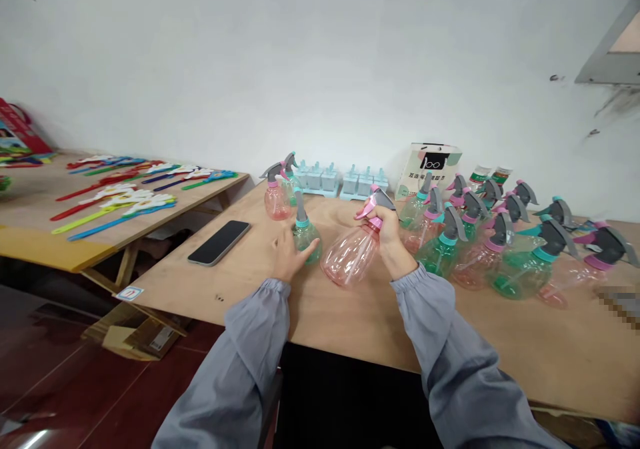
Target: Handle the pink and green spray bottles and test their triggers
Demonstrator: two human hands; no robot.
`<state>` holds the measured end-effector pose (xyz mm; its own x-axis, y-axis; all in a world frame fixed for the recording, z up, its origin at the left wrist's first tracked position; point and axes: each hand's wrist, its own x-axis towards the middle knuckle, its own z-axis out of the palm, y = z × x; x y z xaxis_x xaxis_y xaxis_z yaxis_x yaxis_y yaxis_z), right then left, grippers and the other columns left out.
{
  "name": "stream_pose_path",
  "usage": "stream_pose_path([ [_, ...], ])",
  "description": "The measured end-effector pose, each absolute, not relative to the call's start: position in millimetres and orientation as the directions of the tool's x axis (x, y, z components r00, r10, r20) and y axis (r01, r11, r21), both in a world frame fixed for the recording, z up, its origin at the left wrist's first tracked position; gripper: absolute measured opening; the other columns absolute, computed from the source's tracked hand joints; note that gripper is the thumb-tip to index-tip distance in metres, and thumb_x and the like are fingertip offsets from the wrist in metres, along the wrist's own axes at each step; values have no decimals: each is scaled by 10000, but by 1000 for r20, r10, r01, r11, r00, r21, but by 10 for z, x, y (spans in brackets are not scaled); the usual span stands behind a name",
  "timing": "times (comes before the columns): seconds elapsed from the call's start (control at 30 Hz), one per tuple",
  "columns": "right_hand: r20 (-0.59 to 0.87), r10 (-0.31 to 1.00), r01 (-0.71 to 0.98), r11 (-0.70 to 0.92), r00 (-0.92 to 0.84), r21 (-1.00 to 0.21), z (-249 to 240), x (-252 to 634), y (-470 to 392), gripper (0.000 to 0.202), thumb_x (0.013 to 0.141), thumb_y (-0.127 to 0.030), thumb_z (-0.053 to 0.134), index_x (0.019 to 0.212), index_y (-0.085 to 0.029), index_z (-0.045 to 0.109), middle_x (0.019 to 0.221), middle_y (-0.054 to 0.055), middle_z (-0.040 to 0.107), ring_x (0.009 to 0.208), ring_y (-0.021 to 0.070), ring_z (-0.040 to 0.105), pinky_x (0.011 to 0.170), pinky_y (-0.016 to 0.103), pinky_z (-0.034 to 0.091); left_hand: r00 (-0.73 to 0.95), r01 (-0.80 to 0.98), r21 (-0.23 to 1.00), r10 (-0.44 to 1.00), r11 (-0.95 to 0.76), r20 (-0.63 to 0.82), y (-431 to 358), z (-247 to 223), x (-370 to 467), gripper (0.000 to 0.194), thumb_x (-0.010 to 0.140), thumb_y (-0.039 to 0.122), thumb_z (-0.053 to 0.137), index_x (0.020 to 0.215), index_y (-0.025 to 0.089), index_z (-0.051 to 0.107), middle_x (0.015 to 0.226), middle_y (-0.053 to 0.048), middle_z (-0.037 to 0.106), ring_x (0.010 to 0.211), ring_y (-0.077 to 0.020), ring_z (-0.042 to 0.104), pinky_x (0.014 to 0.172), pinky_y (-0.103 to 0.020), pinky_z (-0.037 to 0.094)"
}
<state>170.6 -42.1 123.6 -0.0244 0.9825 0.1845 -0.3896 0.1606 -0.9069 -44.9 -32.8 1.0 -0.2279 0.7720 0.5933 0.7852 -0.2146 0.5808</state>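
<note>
In my right hand (386, 230) is a clear pink spray bottle (350, 255), gripped at its neck and pink-and-grey spray head, its body tilted down to the left near the tabletop. My left hand (291, 252) is beside a green spray bottle (309, 241) with a teal collar; the thumb is apart from the fingers, which are partly hidden by the bottle's side. Behind it stand a pink spray bottle (277, 201) and another green one (290, 181). Several more pink and green bottles (440, 254) are grouped to the right.
On the wooden table (340, 329) a black phone (219, 243) lies at the left. Light blue moulds (321, 181) and a printed box (428, 169) are along the wall. Colourful hand-shaped items (125, 202) cover another table at the left. A cardboard box (140, 332) is below.
</note>
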Motion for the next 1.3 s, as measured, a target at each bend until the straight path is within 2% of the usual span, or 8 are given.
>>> stream_pose_path([
  [0.3, 217, 976, -327, 194, -36, -925, 1293, 1658, -484, 264, 490, -281, 568, 749, -246, 603, 708, -15, 649, 667, 160, 570, 513, 236, 415, -227, 782, 585, 775, -217, 590, -321, 8, -454, 678, 797, 483, 705, 1359, 199, 454, 1333, -182, 620, 1301, -359, 560, 1088, -530, 378],
  [0.43, 391, 919, -320, 386, 53, -865, 1284, 1693, -487, 171, 523, -310, 534, 684, -254, 534, 677, -7, 582, 703, 179, 549, 612, 285, 462, -223, 789, 576, 775, -213, 592, -316, 10, -457, 678, 795, 483, 701, 1357, 195, 453, 1342, -185, 613, 1310, -356, 553, 1090, -522, 381],
  [0.57, 573, 815, -62, 578, 86, -814, 1209, 1718, -451, 122, 628, -274, 562, 749, -266, 568, 787, -5, 631, 853, 197, 594, 812, 313, 485, -221, 789, 576, 777, -213, 590, -320, 12, -454, 684, 800, 486, 689, 1361, 178, 446, 1350, -192, 606, 1313, -365, 548, 1082, -532, 383],
  [0.67, 616, 779, 83, 610, 114, -788, 1057, 1760, -338, 137, 716, -288, 566, 845, -261, 604, 855, 2, 648, 857, 194, 596, 830, 316, 481, -226, 789, 580, 780, -205, 583, -326, 15, -450, 697, 804, 493, 684, 1374, 175, 440, 1352, -195, 602, 1315, -370, 546, 1084, -535, 381],
  [0.87, 646, 741, 230, 606, 182, -761, 775, 1914, -62, 215, 786, -332, 573, 959, -223, 640, 825, -6, 641, 735, 170, 570, 769, 311, 456, -229, 791, 576, 776, -204, 588, -322, 6, -448, 701, 809, 492, 675, 1393, 196, 425, 1369, -185, 593, 1333, -359, 532, 1108, -528, 361],
  [1.07, 637, 734, 317, 562, 234, -764, 696, 1928, 16, 226, 778, -338, 614, 965, -222, 665, 763, -23, 634, 697, 168, 561, 751, 298, 454, -226, 787, 581, 782, -205, 581, -315, -3, -457, 712, 806, 490, 680, 1398, 190, 421, 1374, -196, 584, 1336, -366, 529, 1108, -543, 363],
  [1.2, 665, 699, 447, 523, 263, -726, 475, 1961, 76, 320, 807, -402, 621, 1067, -217, 643, 889, 30, 690, 827, 212, 629, 855, 358, 483, -234, 781, 593, 787, -197, 570, -317, 4, -453, 707, 807, 488, 681, 1393, 188, 424, 1358, -189, 595, 1332, -369, 531, 1113, -542, 358],
  [1.3, 668, 701, 552, 464, 250, -693, 243, 2027, 155, 511, 772, -453, 675, 1199, -186, 588, 1084, 120, 692, 1033, 281, 641, 968, 439, 471, -237, 779, 595, 786, -198, 571, -318, 8, -452, 704, 807, 484, 684, 1392, 192, 425, 1366, -186, 592, 1341, -368, 523, 1116, -537, 354],
])
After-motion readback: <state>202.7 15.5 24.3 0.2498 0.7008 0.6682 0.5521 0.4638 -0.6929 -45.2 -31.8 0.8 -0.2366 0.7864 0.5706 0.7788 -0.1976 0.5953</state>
